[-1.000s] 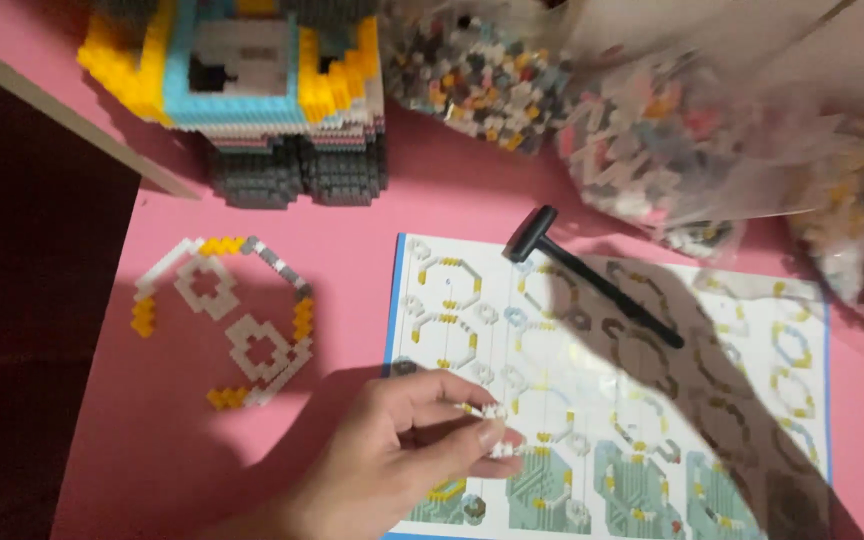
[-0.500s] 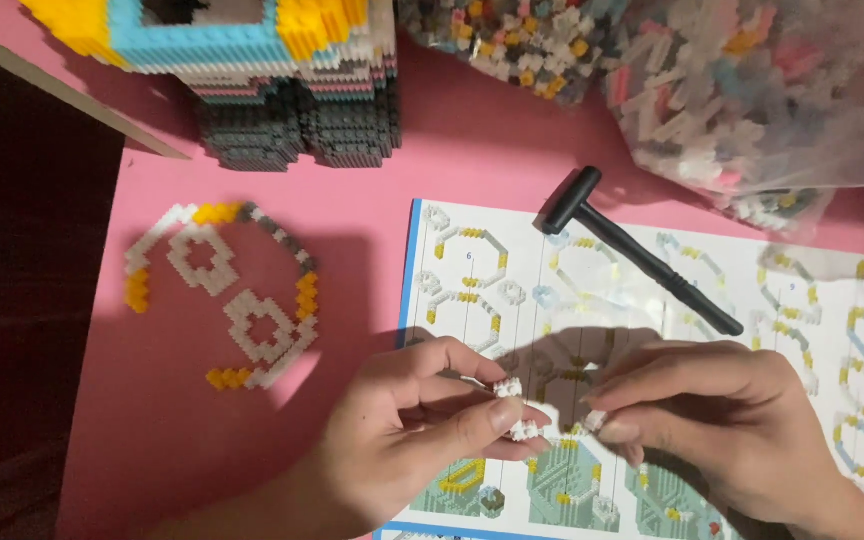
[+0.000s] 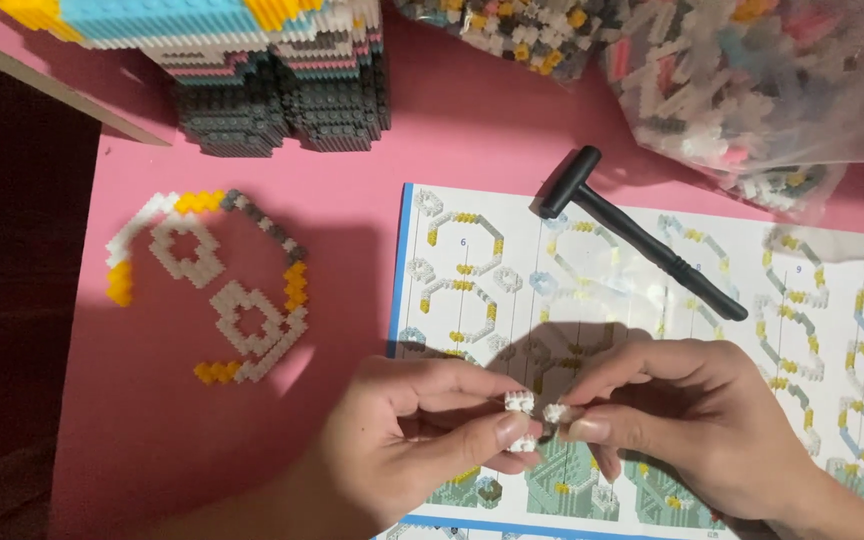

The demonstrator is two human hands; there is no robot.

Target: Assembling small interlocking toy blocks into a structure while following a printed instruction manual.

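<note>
A pink table (image 3: 472,130) carries a tall layered block model (image 3: 252,70) at the top edge, clear bags of loose bricks (image 3: 752,80), and a printed instruction sheet (image 3: 652,300) with a small black hammer (image 3: 642,235) lying across it. Left of the sheet lies a flat white, yellow and grey brick ring (image 3: 212,285). Above the sheet's lower part, the left hand (image 3: 422,440) pinches a small white brick piece (image 3: 520,403) between thumb and fingers, other fingers curled; the right hand (image 3: 692,425) grips a second tiny white brick (image 3: 555,412), touching the first.

White bricks (image 3: 522,403), black hammer (image 3: 642,232), pink table (image 3: 472,130).
</note>
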